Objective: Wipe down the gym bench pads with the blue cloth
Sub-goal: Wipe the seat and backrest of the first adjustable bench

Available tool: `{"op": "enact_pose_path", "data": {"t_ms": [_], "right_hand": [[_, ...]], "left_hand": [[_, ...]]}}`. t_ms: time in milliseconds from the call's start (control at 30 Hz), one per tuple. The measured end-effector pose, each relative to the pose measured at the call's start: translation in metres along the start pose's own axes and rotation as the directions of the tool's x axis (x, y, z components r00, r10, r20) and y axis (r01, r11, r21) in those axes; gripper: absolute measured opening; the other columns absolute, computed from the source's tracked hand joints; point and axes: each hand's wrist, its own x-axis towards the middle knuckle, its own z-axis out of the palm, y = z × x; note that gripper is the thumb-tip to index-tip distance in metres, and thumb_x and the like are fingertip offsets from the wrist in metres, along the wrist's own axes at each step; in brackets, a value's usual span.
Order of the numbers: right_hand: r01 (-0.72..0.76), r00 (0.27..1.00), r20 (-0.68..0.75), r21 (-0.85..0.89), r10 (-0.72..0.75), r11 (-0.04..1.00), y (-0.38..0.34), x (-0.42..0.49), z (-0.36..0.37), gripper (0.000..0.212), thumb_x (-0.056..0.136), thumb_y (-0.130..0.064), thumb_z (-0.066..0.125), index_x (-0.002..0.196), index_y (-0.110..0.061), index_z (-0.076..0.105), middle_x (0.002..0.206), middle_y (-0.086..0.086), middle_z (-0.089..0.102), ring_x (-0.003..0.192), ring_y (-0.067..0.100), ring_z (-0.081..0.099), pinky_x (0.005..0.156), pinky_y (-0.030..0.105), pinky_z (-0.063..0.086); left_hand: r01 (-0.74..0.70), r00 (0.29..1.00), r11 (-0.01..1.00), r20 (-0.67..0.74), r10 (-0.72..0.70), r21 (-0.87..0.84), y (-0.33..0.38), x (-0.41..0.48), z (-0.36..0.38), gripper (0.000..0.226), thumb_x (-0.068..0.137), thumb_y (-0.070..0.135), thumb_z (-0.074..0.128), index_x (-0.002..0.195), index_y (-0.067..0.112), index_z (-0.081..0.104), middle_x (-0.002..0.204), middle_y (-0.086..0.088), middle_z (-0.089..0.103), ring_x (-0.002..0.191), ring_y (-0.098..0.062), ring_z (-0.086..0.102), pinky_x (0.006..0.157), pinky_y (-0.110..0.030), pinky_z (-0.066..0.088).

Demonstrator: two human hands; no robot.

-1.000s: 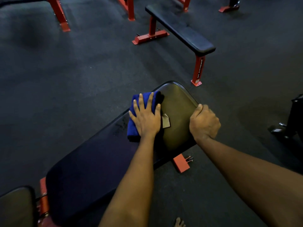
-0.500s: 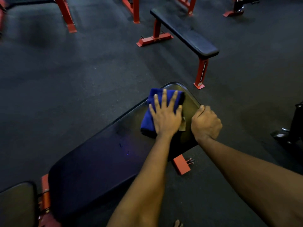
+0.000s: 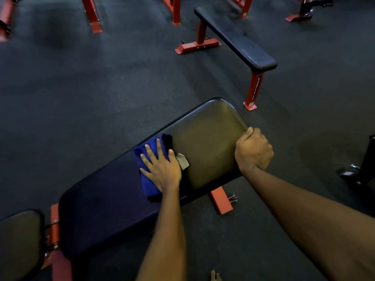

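Head view: left hand point(image 3: 162, 171) presses flat on blue cloth point(image 3: 149, 179) atop bench pad point(image 3: 207, 142); right hand point(image 3: 252, 151) grips pad's edge.

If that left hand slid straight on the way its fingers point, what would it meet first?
The left hand, flat on the folded blue cloth, would run off the far edge of the black padded bench pad; beyond looks free, only dark floor below.

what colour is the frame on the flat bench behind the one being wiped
Red, under a black pad; the flat bench shows clearly in the head view.
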Motion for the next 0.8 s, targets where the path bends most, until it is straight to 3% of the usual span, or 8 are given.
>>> {"op": "enact_pose_path", "data": {"t_ms": [233,400,500,667,800], "right_hand": [[0.013,1.0,0.012,0.028,-0.014,1.0,0.003,0.001,-0.003,0.041,0.103,-0.032,0.031,0.107,-0.004,0.061,0.1,0.018,0.067,0.089,0.039,0.064,0.068,0.039,0.039],[0.164,0.986,0.015,0.106,-0.167,0.981,0.008,-0.001,-0.005,0.04,0.101,-0.031,0.035,0.121,-0.007,0.059,0.113,0.017,0.066,0.1,0.037,0.059,0.085,0.047,0.042],[0.213,0.976,0.014,0.108,-0.216,0.971,0.012,0.001,-0.003,0.044,0.1,-0.034,0.035,0.13,-0.01,0.057,0.121,0.014,0.065,0.106,0.035,0.055,0.09,0.048,0.039],[0.264,0.964,0.01,0.124,-0.267,0.956,0.016,0.002,-0.004,0.048,0.099,-0.036,0.034,0.131,-0.009,0.057,0.124,0.012,0.064,0.107,0.034,0.053,0.09,0.048,0.036],[0.317,0.946,0.015,0.155,-0.323,0.936,0.018,0.003,-0.003,0.048,0.1,-0.037,0.033,0.134,-0.011,0.054,0.131,0.01,0.061,0.112,0.033,0.052,0.092,0.048,0.036]], "left_hand": [[-0.05,0.998,0.998,-0.045,0.049,-0.022,0.028,-0.106,0.028,0.069,0.089,0.061,0.012,0.155,0.041,0.014,0.165,0.0,0.007,0.151,-0.03,0.006,0.117,-0.06,0.007],[0.007,0.998,1.0,-0.066,-0.007,-0.009,0.019,-0.097,0.028,0.063,0.093,0.062,0.017,0.153,0.047,0.006,0.165,0.007,-0.001,0.152,-0.024,-0.002,0.117,-0.06,0.003],[0.129,0.988,0.991,-0.083,-0.131,-0.027,0.003,-0.071,0.022,0.059,0.099,0.057,0.029,0.153,0.046,0.008,0.165,0.007,-0.001,0.152,-0.023,-0.004,0.117,-0.061,0.004],[0.416,0.905,0.9,-0.041,-0.424,-0.13,0.002,-0.044,0.01,0.058,0.101,0.056,0.025,0.154,0.043,0.007,0.165,0.004,-0.006,0.151,-0.027,-0.008,0.115,-0.066,0.0],[0.39,0.906,0.906,-0.108,-0.41,-0.163,0.055,-0.086,0.029,0.061,0.1,0.054,0.029,0.156,0.04,0.009,0.165,0.004,-0.004,0.151,-0.028,-0.008,0.115,-0.065,-0.001]]}}
